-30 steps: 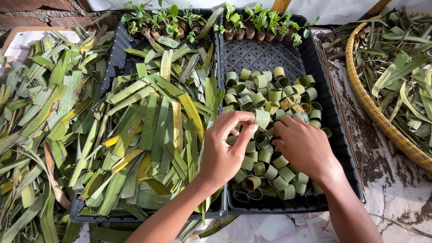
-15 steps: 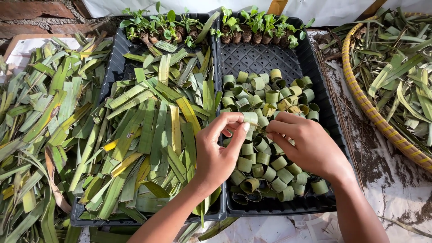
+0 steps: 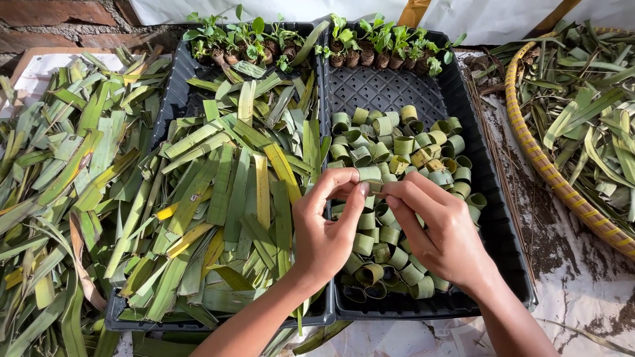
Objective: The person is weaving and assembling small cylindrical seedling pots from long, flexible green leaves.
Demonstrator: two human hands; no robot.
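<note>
Rolled leaf ring (image 3: 369, 174) pinched between both hands, held just above the heap of finished leaf rings (image 3: 390, 198) in the right black tray (image 3: 509, 264). Left hand (image 3: 324, 231): thumb and index fingertips closed narrow on the ring's left side. Right hand (image 3: 440, 228): fingertips closed on the right end; can't tell whether the roll is fastened yet. Progress, judged from the piles: dozens of rings done, covering the middle and front of the right tray, mesh floor bare toward the seedlings (image 3: 380, 39) at the back. Plenty left: cut leaf strips (image 3: 225, 192) fill the left black tray (image 3: 132, 317), more loose leaves (image 3: 53, 185) left of that. Woven basket (image 3: 549, 172) of leaf scraps right of the ring tray.
</note>
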